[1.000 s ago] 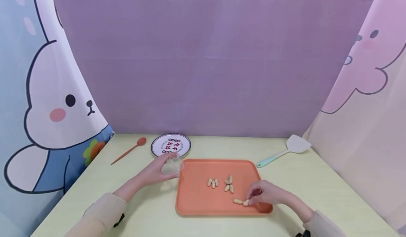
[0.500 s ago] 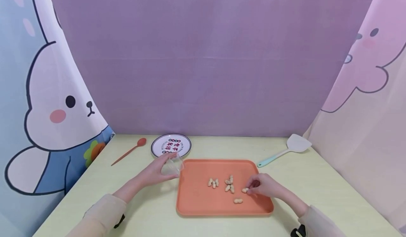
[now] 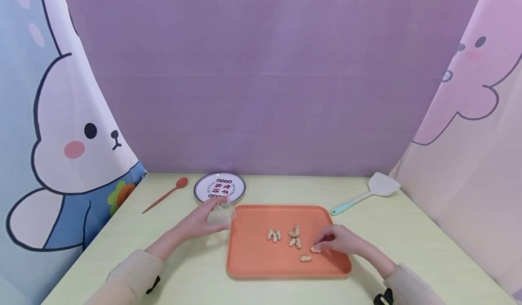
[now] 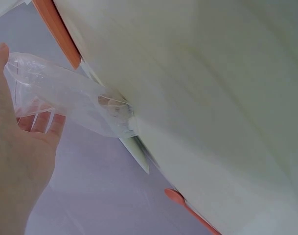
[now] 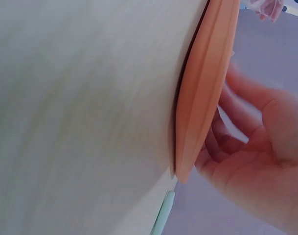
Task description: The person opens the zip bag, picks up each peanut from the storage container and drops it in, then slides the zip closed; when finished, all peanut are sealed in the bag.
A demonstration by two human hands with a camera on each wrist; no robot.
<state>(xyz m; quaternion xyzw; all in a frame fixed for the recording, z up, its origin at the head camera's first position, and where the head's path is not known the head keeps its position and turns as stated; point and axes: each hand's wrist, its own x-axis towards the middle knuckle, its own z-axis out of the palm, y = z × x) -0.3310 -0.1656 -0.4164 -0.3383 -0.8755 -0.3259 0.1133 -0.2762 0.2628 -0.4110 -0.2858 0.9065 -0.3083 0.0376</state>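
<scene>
In the head view my left hand (image 3: 201, 220) holds a clear plastic cup (image 3: 225, 212) at the left rim of the orange tray (image 3: 248, 262). Seen from the left wrist, the fingers go round the cup (image 4: 73, 95), which lies on a slant. My right hand (image 3: 340, 240) is low over the tray's right part, its thumb and fingers pinching a peanut (image 3: 314, 250). Just nearer me lies a single peanut (image 3: 306, 259). Other unshelled peanuts form a group of three (image 3: 275, 236) and a larger cluster (image 3: 294, 238). The right wrist view hides the fingertips behind the tray wall (image 5: 202, 98).
A white plate (image 3: 204, 188) with red characters stands behind my left hand. Further left is a red spoon (image 3: 165, 195). At the back right lies a white spatula (image 3: 381, 186) with a mint-green handle. A purple curtain (image 3: 261, 78) closes off the table's far edge.
My right hand has lifted a peanut away from the one near the tray's front, first moving toward the back, then slightly back toward me. My left hand and cup stay put.
</scene>
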